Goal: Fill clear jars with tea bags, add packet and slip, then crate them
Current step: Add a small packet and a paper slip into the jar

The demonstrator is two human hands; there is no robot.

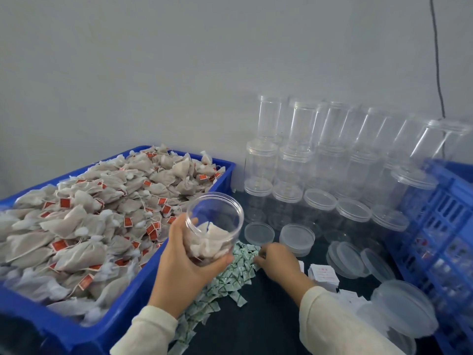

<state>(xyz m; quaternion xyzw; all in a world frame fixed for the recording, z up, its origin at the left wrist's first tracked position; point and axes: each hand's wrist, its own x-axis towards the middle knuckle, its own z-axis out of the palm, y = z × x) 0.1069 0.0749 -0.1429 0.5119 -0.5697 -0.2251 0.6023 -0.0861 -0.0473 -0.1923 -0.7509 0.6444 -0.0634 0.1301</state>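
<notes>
The left hand grips a clear jar from below and behind, fingers curled round its wall and the thumb over its near side. The jar is tilted: its long axis runs from the palm up and away toward the wall, so the open mouth faces up and slightly toward the person. A few tea bags lie in its lower part; most of it looks unfilled.

The right hand is down on the dark surface, just right of the jar and lower than it. Its fingers are bent over the far edge of the heap of small green-and-white packets, apparently picking at one, but the fingertips are hidden behind the knuckles, so whether a packet is already pinched cannot be told.

The packets lie directly under and in front of the jar, between the two hands. The white slips sit just right of the right wrist.

The judgement: the packet step is in hand, and the right hand is plainly the nearer one. A packet would have to travel up and leftward to reach the mouth, a short lift. The blue bin heaped with tea bags sits on the left, touching the left forearm, and the blue crate stands at the far right.
</notes>
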